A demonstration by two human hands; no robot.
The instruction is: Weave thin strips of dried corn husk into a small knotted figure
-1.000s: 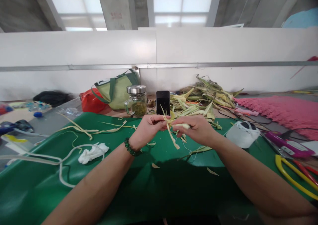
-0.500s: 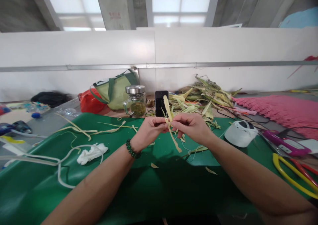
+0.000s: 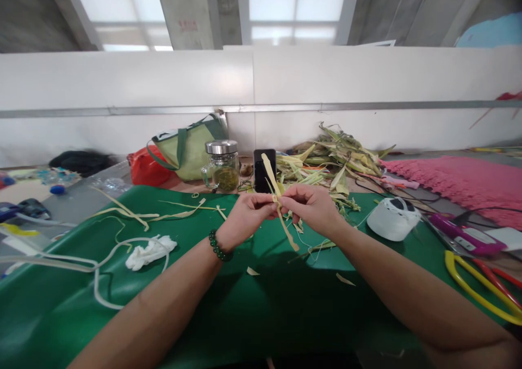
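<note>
1. Two bare hands meet in front of the body, above the green mat (image 3: 261,314); their fingertips are the centre of the clock laid over the view here.

2. The left hand (image 3: 248,214), from the 8 o'clock side, pinches between thumb and forefinger at the middle of the pale husk strip (image 3: 269,167).

3. The right hand (image 3: 312,208), from the 4 o'clock side, pinches the same spot, thumb to forefinger. Its other fingers are curled and partly hidden.

4. The relation that matters is the crossing between the two pinches. From it the broad end rises between 11 and 12 o'clock, beside a thin sliver, and a narrower tail (image 3: 289,236) hangs towards 5 o'clock. Whether the tail belongs to the same piece I cannot tell.

5. That long axis runs steeply across the gap between the hands. Neither hand is clearly nearer the crossing; the hanging tail drops just beside the right hand's fingers.

6. Behind the broad end, at 11 o'clock, stands a dark phone (image 3: 260,179); a lidded jar (image 3: 226,180) is at 10, the husk heap (image 3: 346,149) at 2, and a white roll (image 3: 391,221) just past 3.
</note>
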